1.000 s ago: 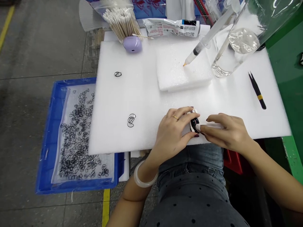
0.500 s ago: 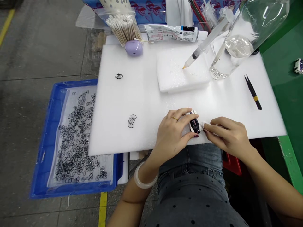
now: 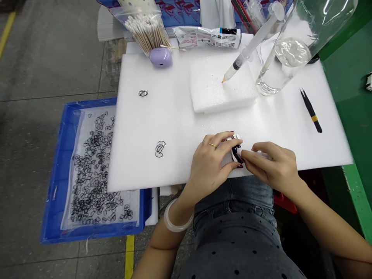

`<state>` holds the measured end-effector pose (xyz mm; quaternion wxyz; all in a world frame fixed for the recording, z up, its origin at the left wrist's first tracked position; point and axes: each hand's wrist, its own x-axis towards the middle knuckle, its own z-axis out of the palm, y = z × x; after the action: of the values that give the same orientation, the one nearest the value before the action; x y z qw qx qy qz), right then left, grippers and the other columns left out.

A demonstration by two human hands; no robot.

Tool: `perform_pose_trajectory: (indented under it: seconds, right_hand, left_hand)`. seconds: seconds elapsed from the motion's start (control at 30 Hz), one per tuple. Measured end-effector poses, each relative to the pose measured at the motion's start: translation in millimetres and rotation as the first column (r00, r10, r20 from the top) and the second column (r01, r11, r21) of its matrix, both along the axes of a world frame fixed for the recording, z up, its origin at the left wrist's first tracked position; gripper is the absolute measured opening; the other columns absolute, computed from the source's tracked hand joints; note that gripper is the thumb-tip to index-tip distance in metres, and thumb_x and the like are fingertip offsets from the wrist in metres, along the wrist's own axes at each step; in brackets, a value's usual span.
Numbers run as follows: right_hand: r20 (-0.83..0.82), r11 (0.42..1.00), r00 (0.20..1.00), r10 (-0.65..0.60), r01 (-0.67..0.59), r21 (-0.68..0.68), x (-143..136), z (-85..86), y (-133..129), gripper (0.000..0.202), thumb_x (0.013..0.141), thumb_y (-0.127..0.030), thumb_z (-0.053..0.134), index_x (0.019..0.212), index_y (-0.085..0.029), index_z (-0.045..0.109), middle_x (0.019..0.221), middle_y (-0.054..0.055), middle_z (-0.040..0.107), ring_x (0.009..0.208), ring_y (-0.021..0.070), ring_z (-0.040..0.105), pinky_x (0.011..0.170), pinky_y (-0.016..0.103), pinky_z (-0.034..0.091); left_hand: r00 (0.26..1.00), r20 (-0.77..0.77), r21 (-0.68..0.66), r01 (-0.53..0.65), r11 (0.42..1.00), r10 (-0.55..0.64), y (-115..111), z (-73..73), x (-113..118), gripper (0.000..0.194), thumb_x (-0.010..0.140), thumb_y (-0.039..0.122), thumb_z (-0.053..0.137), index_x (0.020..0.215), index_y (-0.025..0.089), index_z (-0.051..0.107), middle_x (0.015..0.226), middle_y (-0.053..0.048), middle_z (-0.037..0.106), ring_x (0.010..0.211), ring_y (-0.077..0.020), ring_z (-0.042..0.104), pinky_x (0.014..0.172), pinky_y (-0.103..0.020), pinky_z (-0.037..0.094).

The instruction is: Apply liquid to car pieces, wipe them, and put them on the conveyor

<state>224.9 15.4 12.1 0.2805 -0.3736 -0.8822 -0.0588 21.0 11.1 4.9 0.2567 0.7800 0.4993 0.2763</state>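
Note:
My left hand [image 3: 210, 161] grips a small white-and-black toy car [image 3: 236, 149] on the white foam board, fingers at its far end and thumb at its near end. In my right hand [image 3: 271, 164], the fingertips pinch a white, soft-looking wipe [image 3: 240, 152], pressed onto the top of the car. Part of the wipe trails out between the fingers. My fingers hide much of the car.
White foam board [image 3: 162, 120] carries thin black rings [image 3: 159, 148], tweezers [image 3: 311, 111], a foam block [image 3: 221, 93] with a syringe [image 3: 247, 50], and a clear bottle [image 3: 287, 58]. Cotton swabs [image 3: 148, 31], a purple case [image 3: 161, 57] and a tube [image 3: 207, 37] lie behind. A blue tray [image 3: 52, 186] sits left.
My right hand has moved left, bringing the wipe from beside the car onto its top. My left hand keeps its hold on the car. The view has shifted slightly.

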Motion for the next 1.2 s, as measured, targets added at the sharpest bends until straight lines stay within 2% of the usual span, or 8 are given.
perform_pose_trajectory:
  seconds: [0.3,0.47,0.7,0.83,0.93,1.0,1.1,1.2]
  right_hand:
    - [0.016,0.999,0.999,0.029,-0.029,-0.016,0.2,3.2,-3.9,0.007,0.09,-0.02,0.068,0.094,-0.019,0.073,0.081,0.003,0.064,0.058,0.0082,0.054,0.05,0.023,0.041]
    - [0.016,0.993,0.996,-0.091,0.092,-0.079,9.2,7.8,4.3,0.012,0.091,-0.021,0.066,0.101,-0.021,0.072,0.085,0.003,0.066,0.059,0.0101,0.056,0.05,0.024,0.042]
    - [0.143,0.904,0.904,-0.403,0.417,-0.095,22.0,35.4,22.2,0.044,0.092,-0.036,0.06,0.134,-0.022,0.057,0.126,0.018,0.061,0.11,0.0428,0.056,0.083,0.054,0.044]
    - [0.027,0.934,0.966,-0.257,0.255,-0.249,-26.1,20.3,6.0,0.056,0.091,-0.043,0.061,0.137,-0.012,0.049,0.096,0.013,0.069,0.087,0.0323,0.062,0.073,0.045,0.045]
    - [0.035,0.931,0.978,-0.203,0.204,-0.302,-44.5,8.8,3.9,0.054,0.091,-0.029,0.055,0.14,-0.011,0.044,0.092,0.01,0.07,0.082,0.0279,0.062,0.072,0.041,0.045]
    - [0.005,0.911,0.962,-0.272,0.259,-0.32,-24.5,8.4,10.2,0.053,0.09,-0.025,0.053,0.141,-0.014,0.044,0.095,0.009,0.07,0.083,0.0264,0.064,0.074,0.04,0.046]
    - [-0.066,0.757,0.783,-0.619,0.572,-0.315,52.2,15.9,14.9,0.056,0.087,-0.032,0.059,0.141,-0.019,0.047,0.112,0.012,0.069,0.089,0.0273,0.065,0.079,0.042,0.048]
    - [0.047,0.337,0.37,-0.928,0.885,-0.32,143.9,22.6,3.6,0.069,0.08,-0.039,0.067,0.142,-0.016,0.049,0.111,0.015,0.07,0.091,0.0321,0.067,0.079,0.044,0.047]
  left_hand:
    - [1.0,0.004,0.0,0.001,1.0,-0.001,0.5,0.0,0.4,0.047,0.081,0.025,0.078,0.125,0.028,0.06,0.134,-0.003,0.06,0.118,-0.0274,0.054,0.1,-0.045,0.048]
    - [1.0,0.002,0.031,0.006,0.999,-0.006,0.2,-1.4,0.1,0.048,0.08,0.03,0.08,0.124,0.026,0.061,0.133,-0.004,0.061,0.116,-0.0275,0.055,0.099,-0.045,0.048]
    - [0.998,0.064,0.03,-0.027,0.999,0.025,1.6,-3.2,-0.9,0.063,0.076,0.044,0.081,0.131,0.026,0.055,0.132,-0.007,0.061,0.117,-0.0293,0.056,0.098,-0.045,0.049]
    - [0.956,0.282,-0.024,-0.071,0.997,0.075,-1.5,-3.7,-8.0,0.097,0.067,0.07,0.075,0.147,0.029,0.039,0.139,-0.012,0.052,0.118,-0.0304,0.056,0.095,-0.044,0.052]
    - [0.905,0.392,-0.048,-0.16,0.986,0.166,-6.3,-6.9,-13.3,0.084,0.075,0.074,0.064,0.144,0.03,0.043,0.138,-0.011,0.053,0.114,-0.0274,0.058,0.089,-0.04,0.054]
    - [0.898,0.392,-0.045,-0.197,0.979,0.198,-8.3,-8.8,-14.6,0.069,0.084,0.065,0.063,0.141,0.029,0.048,0.133,-0.009,0.056,0.112,-0.0251,0.059,0.087,-0.038,0.054]
    - [0.93,0.319,0.009,-0.195,0.981,0.182,-9.0,-8.1,-13.2,0.046,0.091,0.042,0.066,0.133,0.027,0.055,0.127,-0.007,0.059,0.111,-0.0223,0.059,0.086,-0.034,0.055]
    - [0.963,0.231,0.047,-0.154,0.987,0.139,-8.4,-4.7,-10.0,0.032,0.092,0.033,0.064,0.122,0.025,0.062,0.125,-0.006,0.06,0.115,-0.0224,0.058,0.092,-0.036,0.054]
